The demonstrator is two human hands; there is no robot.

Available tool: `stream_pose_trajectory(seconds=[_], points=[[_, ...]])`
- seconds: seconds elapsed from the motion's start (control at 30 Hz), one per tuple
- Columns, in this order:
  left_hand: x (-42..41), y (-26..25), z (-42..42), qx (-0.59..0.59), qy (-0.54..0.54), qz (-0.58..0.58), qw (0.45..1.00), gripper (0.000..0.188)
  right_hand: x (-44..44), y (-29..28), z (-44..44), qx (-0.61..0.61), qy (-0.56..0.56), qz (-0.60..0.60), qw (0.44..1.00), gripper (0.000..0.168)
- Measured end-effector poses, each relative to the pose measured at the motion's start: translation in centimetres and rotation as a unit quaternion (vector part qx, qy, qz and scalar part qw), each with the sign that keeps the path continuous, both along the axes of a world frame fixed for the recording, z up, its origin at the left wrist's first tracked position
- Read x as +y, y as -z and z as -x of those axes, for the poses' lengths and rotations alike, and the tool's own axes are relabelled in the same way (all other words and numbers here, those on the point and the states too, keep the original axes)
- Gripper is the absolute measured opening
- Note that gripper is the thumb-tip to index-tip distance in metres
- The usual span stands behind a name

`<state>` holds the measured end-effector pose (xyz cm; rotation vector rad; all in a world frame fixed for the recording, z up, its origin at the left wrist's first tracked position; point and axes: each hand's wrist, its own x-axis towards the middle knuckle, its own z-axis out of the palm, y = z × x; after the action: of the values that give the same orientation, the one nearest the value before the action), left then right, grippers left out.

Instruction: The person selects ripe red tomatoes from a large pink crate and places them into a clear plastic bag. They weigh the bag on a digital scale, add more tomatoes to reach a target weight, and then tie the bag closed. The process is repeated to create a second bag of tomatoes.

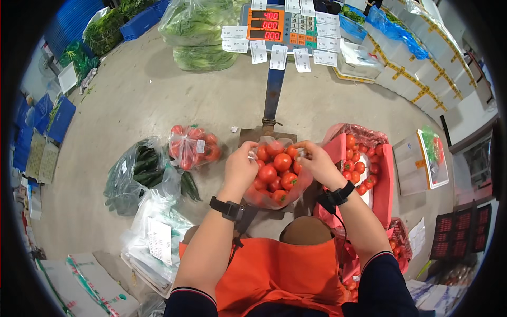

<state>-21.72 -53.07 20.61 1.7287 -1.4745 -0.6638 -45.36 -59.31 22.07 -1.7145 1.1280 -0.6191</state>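
Note:
My left hand (242,164) grips the left edge of a clear plastic bag (253,198) full of red tomatoes (282,162). The opposite edge of its mouth is pinched in my right hand (317,160). The bag rests over the dark platform of a scale (247,136), whose blue post (274,91) rises to a lit display (266,24) hung with printed labels. A knotted bag of tomatoes (194,147) lies left of the platform. On the right, a box lined with pink plastic (383,190) holds more tomatoes.
Left on the floor are a bag of cucumbers (148,164), loose cucumbers (190,185) and a stack of plastic bags (158,222). Bagged leafy greens (204,23) stand beyond, left of the display. Foam boxes (412,71) line the far right; another foam box (412,162) stands nearer.

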Motion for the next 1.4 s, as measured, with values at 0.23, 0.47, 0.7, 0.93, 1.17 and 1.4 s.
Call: stream_pose_trajectory(seconds=[0.23,0.47,0.7,0.93,1.17,1.4], points=[[1.3,-1.3,-0.8,-0.124,-0.037,-0.129,0.983,0.059,-0.1,0.0,-0.1,0.086,-0.002,0.030,0.996,0.050],[2.4,0.2,-2.3,-0.129,-0.031,-0.172,0.976,0.076,0.4,2.3,-0.6,0.061,0.013,0.001,0.998,0.076],[3.0,-0.6,-2.6,-0.125,-0.030,-0.208,0.970,0.089,-0.1,4.6,-0.1,0.051,0.025,-0.004,0.998,0.082],[2.9,-1.3,-2.3,-0.100,-0.019,-0.222,0.970,0.080,-0.1,4.5,-0.6,0.037,0.029,0.018,0.999,0.077],[1.1,-0.2,-0.1,0.092,-0.015,0.053,0.994,0.044,-0.3,-0.8,-4.0,-0.025,-0.040,-0.098,0.994,0.065],[1.8,-1.6,1.0,0.079,0.050,0.072,0.993,0.036,3.2,-2.4,-5.9,-0.006,-0.105,0.037,0.994,0.055]])
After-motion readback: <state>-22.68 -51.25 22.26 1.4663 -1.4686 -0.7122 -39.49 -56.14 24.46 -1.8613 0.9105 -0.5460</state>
